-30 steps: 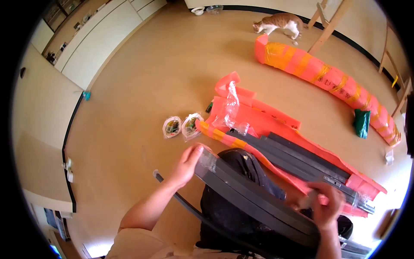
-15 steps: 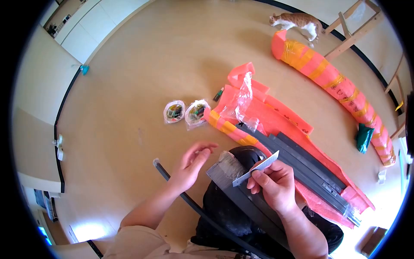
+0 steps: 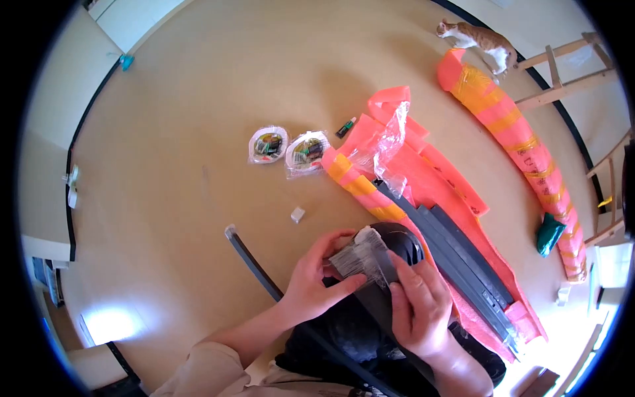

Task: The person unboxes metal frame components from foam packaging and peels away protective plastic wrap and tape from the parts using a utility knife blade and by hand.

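My left hand (image 3: 319, 280) grips the end of a long dark grey strip (image 3: 378, 306) that lies across my lap. Clear tape (image 3: 360, 255) wraps that end. In my right hand (image 3: 421, 306) is a flat grey metal blade (image 3: 381, 260), its edge against the taped end. A thin dark strip (image 3: 254, 263) runs beside my left forearm. More dark grey profiles (image 3: 456, 255) lie in opened pink foam (image 3: 436, 180) to the right.
Two plastic-wrapped rings (image 3: 268, 145) and a small green item (image 3: 345, 128) lie on the floor near a white scrap (image 3: 297, 214). A taped pink roll (image 3: 512, 126), a green packet (image 3: 550, 235), a cat (image 3: 477, 41) and a wooden frame (image 3: 562, 89) are beyond.
The blade has come down onto the taped end. My left hand has closed round the strip's end. The view has tilted down, and a white scrap now shows on the floor.
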`<state>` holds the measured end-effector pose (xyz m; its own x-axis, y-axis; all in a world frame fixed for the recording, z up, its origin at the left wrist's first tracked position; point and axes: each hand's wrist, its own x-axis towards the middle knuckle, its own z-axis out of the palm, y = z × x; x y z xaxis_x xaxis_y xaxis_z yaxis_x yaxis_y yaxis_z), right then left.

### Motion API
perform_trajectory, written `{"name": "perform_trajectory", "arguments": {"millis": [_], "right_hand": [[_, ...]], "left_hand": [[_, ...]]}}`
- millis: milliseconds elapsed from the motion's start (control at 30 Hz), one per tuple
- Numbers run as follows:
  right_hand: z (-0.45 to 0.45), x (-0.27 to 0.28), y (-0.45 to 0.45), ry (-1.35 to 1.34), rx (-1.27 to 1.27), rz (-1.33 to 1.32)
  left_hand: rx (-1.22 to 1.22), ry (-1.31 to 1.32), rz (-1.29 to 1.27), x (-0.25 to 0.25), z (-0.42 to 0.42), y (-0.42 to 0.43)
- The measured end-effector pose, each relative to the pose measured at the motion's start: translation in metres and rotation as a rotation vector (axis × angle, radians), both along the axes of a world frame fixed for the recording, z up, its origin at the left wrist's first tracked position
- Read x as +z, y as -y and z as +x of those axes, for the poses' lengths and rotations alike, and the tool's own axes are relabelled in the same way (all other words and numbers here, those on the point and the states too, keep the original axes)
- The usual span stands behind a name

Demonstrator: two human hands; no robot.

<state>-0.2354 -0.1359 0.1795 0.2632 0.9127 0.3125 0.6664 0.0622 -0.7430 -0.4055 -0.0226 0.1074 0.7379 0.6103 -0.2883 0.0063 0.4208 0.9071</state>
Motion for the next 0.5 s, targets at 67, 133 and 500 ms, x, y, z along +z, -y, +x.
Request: {"name": "perform_trajectory", "arguments": {"millis": [67, 133, 500], "right_hand": [[-0.007, -0.003, -0.005, 0.217, 0.029, 0.049], [-0.009, -0.011, -0.009, 0.276, 0.04, 0.057], [-0.012, -0.018, -0.018, 0.561, -0.011, 0.063]], "left_hand": [[0.057, 0.03, 0.078, 0.001, 0.002, 0.003], [0.1, 0.07, 0.094, -0.013, 0.004, 0.009], [0.299, 0.079, 0.493, -0.014, 0.007, -0.026]]}}
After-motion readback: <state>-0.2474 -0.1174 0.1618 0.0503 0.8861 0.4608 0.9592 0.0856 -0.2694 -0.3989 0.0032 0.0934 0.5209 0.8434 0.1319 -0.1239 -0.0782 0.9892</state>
